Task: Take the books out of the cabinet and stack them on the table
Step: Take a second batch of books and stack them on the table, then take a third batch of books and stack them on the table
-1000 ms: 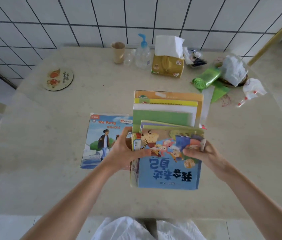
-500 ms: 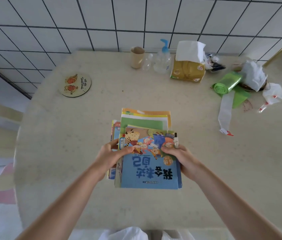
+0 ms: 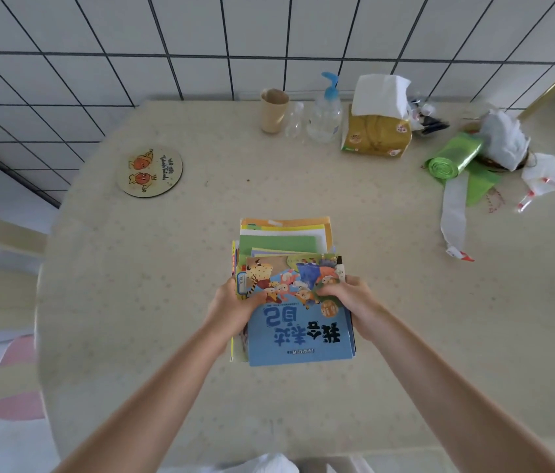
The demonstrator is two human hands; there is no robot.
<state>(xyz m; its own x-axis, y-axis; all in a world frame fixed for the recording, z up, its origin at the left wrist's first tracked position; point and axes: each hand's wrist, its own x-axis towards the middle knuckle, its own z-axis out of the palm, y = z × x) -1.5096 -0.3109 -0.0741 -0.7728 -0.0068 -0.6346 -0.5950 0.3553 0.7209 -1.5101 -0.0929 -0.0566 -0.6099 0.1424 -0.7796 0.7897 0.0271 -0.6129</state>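
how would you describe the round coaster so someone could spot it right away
On the beige table, look to the far left part, near the tiled wall. The round coaster lies flat there on its own, well left of the paper cup. It is the only disc on the table, printed with two orange cartoon figures.

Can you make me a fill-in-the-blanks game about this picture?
1. Both hands hold a stack of ____ on the table.
2. The top book's cover is mostly ____.
3. The pump bottle stands between the cup and the ____ pack.
4. The round coaster lies to the stack's ____.

Answers: books; blue; tissue; left
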